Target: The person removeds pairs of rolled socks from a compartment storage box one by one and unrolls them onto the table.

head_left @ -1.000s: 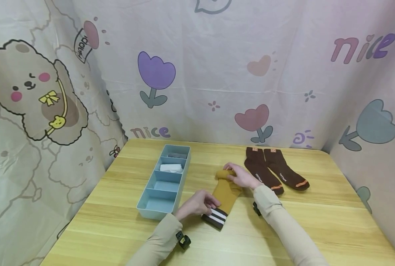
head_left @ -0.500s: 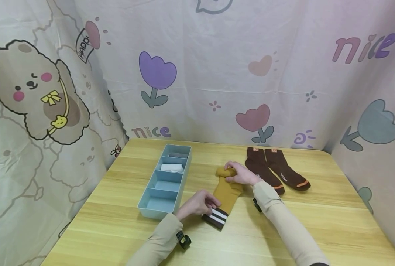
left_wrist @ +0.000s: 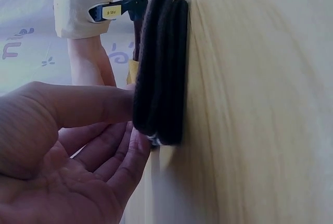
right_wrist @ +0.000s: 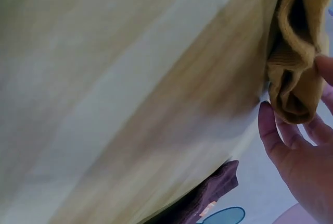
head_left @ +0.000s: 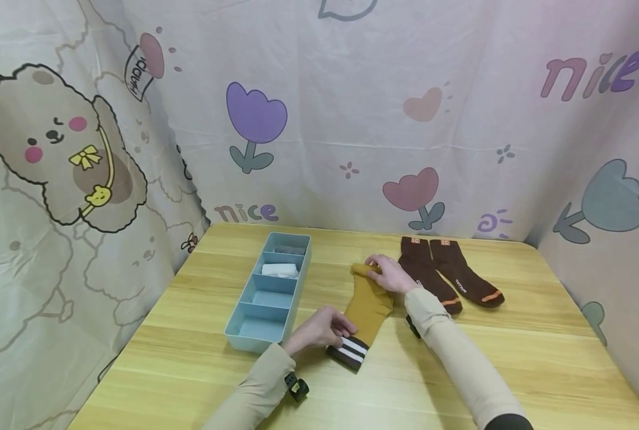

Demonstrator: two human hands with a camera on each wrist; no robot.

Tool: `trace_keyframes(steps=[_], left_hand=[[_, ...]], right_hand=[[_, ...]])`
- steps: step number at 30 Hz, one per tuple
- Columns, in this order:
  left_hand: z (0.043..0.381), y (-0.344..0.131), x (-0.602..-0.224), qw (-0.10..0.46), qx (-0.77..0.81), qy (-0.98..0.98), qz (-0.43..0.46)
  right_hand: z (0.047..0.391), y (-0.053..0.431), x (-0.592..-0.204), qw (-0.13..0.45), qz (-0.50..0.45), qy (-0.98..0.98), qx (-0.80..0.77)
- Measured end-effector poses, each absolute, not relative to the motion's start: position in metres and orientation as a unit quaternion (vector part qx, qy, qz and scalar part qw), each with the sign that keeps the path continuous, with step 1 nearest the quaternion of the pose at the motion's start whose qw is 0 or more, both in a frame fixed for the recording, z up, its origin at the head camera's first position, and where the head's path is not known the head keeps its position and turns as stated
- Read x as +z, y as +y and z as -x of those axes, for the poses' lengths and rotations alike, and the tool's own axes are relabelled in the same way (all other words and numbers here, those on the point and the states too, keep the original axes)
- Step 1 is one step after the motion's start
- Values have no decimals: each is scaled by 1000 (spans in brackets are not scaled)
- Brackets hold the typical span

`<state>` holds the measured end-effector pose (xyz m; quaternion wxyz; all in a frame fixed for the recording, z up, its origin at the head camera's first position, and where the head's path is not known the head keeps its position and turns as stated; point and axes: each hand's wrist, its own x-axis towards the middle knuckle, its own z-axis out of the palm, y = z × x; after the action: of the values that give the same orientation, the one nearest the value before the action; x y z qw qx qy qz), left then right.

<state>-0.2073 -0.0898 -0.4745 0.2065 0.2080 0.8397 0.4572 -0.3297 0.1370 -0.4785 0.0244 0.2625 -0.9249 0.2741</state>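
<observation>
A mustard sock (head_left: 370, 313) lies slantwise on the table, its dark brown cuff with white stripes toward the person. My left hand (head_left: 325, 328) holds it at the cuff. In the left wrist view the cuff (left_wrist: 161, 62) shows as stacked dark layers, with the thumb on its upper face and the fingers at its edge. At the far end, my right hand (head_left: 392, 275) grips the folded-over part; in the right wrist view that fold (right_wrist: 296, 88) sits between thumb and curved fingers. Some of the sock is hidden beneath the right hand.
A pale blue divided box (head_left: 252, 344) stands left of the sock. A white bundle (head_left: 279, 270) and a grey one (head_left: 289, 250) lie in its two far compartments. Two dark brown socks (head_left: 467, 280) with orange toe stripes lie right of the right hand. Patterned curtain (head_left: 325, 119) hangs behind the table.
The right hand has shifted slightly away from the person, and the folded far end of the mustard sock has moved with it. The left hand stays at the cuff.
</observation>
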Motion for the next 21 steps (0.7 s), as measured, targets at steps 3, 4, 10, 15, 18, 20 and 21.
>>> trace_keyframes(steps=[3,4,10,15,18,20,21], left_hand=[[207,-90,-475,203,455,841,-210],[207,-90,-475,204,454,841,-210],[206,-88,-476,210,452,843,-203],[206,-89,-476,208,453,842,-204],[207,-89,-475,207,454,842,-206],[207,-89,-475,205,455,841,-208],[207,-89,-475,204,454,841,-210]], right_hand=[[332,136,-480,37,-261,-925,276],[332,136,-480,36,-261,-923,279],[336,139,-478,4,-255,-927,274],[339,140,-476,28,-266,-931,248],[341,138,-475,52,-253,-935,242],[342,137,-475,61,-234,-941,239],[342,136,-475,62,-222,-944,238]])
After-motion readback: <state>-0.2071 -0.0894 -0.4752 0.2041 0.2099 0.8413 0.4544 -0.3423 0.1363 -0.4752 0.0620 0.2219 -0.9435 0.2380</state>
